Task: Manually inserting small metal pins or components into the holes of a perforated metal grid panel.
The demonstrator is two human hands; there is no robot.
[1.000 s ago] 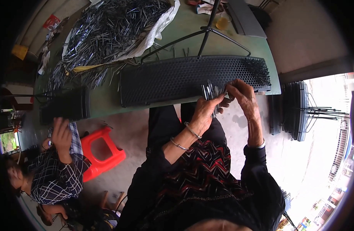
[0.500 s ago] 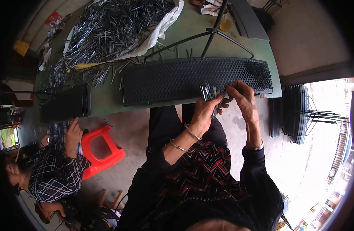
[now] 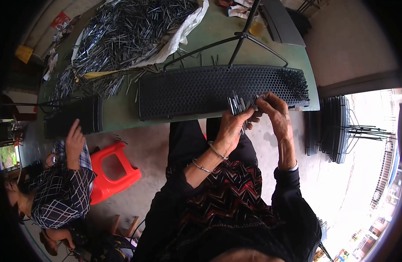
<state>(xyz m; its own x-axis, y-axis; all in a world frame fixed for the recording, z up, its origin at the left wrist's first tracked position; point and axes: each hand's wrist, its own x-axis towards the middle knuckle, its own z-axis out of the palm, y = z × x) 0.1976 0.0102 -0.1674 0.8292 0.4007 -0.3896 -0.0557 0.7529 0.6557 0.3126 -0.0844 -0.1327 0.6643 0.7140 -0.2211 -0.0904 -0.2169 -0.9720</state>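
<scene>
A bundle of thin dark strips (image 3: 236, 104) is gripped in my left hand (image 3: 231, 129), their ends sticking up past the thumb. My right hand (image 3: 275, 112) meets it just to the right, thumb and fingers pinched at the edge of the bundle on a strip. Both hands are over the near edge of a long black panel full of round holes (image 3: 187, 89). Strips stand crowded in the holes at the panel's right end; most other holes look bare. A black metal stand (image 3: 239, 35) rises behind the panel.
A large heap of strips (image 3: 131, 35) lies on a white sack (image 3: 187, 30) on the green table (image 3: 218, 26). A co-worker's hand (image 3: 74, 142) is by another black panel (image 3: 74, 118) at left. A red stool (image 3: 133, 174) stands below; stacked black panels (image 3: 334, 129) are at right.
My right hand has barely shifted at the bundle, and the strips in my left hand have tilted slightly. The co-worker's hand has moved up and left onto the other panel.
</scene>
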